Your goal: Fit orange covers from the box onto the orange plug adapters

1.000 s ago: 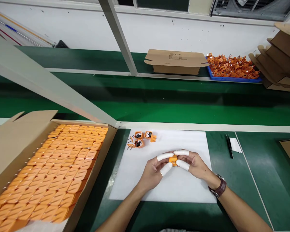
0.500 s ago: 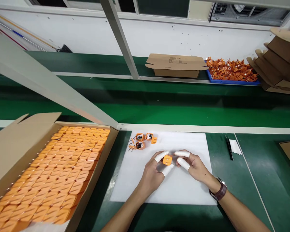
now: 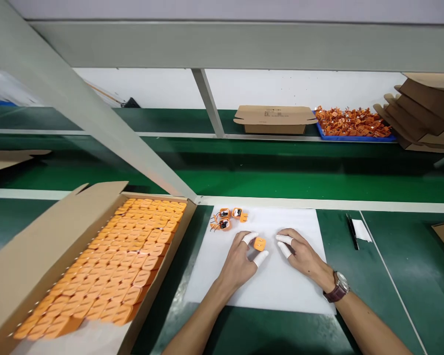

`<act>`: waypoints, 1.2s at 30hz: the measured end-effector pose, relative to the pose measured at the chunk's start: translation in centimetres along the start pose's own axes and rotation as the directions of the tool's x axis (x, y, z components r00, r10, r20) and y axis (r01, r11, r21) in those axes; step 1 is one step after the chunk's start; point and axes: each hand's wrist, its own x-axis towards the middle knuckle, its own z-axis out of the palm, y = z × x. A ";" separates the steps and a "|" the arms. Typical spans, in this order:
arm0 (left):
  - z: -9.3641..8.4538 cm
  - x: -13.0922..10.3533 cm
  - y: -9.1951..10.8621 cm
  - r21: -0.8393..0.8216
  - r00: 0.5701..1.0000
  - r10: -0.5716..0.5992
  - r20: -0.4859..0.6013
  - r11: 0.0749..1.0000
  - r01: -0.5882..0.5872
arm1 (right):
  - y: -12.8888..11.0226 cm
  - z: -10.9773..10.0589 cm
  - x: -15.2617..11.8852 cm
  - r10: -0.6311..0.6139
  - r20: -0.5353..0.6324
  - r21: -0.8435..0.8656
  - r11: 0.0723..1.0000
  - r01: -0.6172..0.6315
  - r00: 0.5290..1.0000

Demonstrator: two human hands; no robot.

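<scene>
An orange block [image 3: 259,244] with small slots on its top stands on the white sheet [image 3: 281,291]. My left hand [image 3: 242,259] is beside it, thumb and forefinger spread around its left side, in white finger covers; no clear grip on the block shows. To the right, my right hand [image 3: 299,252] is apart from the block, its covered fingers spread and holding nothing. Several opened orange units with wires [image 3: 225,224] lie at the sheet's top left corner.
At the left, an open carton [image 3: 163,281] holds rows of orange blocks. A black pen [image 3: 352,231] and white paper [image 3: 361,230] lie at the right. On the shelf are a flat carton [image 3: 276,116], a blue tray [image 3: 358,139] of orange parts and stacked cartons [image 3: 422,111].
The view has tilted up and turned left. My right hand has moved away from the block, widening the gap. My left hand has opened slightly around it.
</scene>
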 end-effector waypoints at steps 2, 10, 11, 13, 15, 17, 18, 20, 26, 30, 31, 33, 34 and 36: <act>0.2 0.0 0.0 0.004 1.000 0.015 -0.013 1.000 -0.015 | 0.0 0.1 -0.2 -0.008 0.006 -0.019 1.000 0.008 1.000; -5.5 -1.7 3.4 0.109 0.972 0.183 -0.149 0.980 -0.168 | 3.5 1.3 -1.9 -0.094 0.019 -0.118 0.988 0.096 0.995; -7.5 -2.4 3.9 0.150 0.963 0.183 -0.199 0.976 -0.155 | 4.3 1.4 -1.9 -0.099 0.032 -0.123 0.987 0.102 0.995; -12.1 -4.3 4.5 0.248 0.940 0.123 -0.317 0.968 -0.043 | 5.8 1.5 -2.0 -0.097 0.073 -0.132 0.986 0.106 0.993; -17.0 -7.0 4.1 0.348 0.862 0.029 -0.506 0.921 0.173 | 6.8 1.6 -2.1 -0.099 0.101 -0.147 0.983 0.114 0.990; -21.4 -10.3 2.7 0.409 0.762 -0.043 -0.646 0.823 0.393 | 7.4 1.6 -2.1 -0.115 0.113 -0.158 0.979 0.132 0.987; -23.2 -12.0 1.5 0.402 0.712 -0.109 -0.693 0.762 0.508 | 7.5 1.5 -2.2 -0.125 0.114 -0.157 0.977 0.142 0.986; -25.6 -15.1 -1.2 0.393 0.645 -0.254 -0.721 0.617 0.682 | 7.5 1.5 -2.2 -0.133 0.108 -0.149 0.978 0.148 0.985; -25.4 -19.7 -8.4 0.546 0.750 -0.413 -0.517 0.515 0.660 | 7.1 1.0 -2.0 -0.102 0.110 -0.129 0.985 0.116 0.989; -24.9 -19.3 -9.9 0.576 0.778 -0.383 -0.498 0.525 0.627 | 6.7 0.6 -1.7 -0.067 0.112 -0.132 0.988 0.081 0.991; -24.9 -19.1 -10.0 0.578 0.779 -0.381 -0.497 0.524 0.626 | 6.7 0.5 -1.7 -0.060 0.114 -0.135 0.988 0.075 0.992; -25.1 -18.8 -10.2 0.579 0.779 -0.382 -0.497 0.523 0.626 | 7.0 0.4 -1.7 -0.050 0.125 -0.149 0.986 0.068 0.991; -25.2 -18.7 -10.2 0.578 0.778 -0.384 -0.497 0.523 0.627 | 7.3 0.4 -1.8 -0.048 0.132 -0.157 0.985 0.068 0.990; -25.2 -18.6 -10.2 0.576 0.776 -0.389 -0.496 0.522 0.630 | 8.3 0.5 -2.1 -0.056 0.156 -0.172 0.982 0.083 0.986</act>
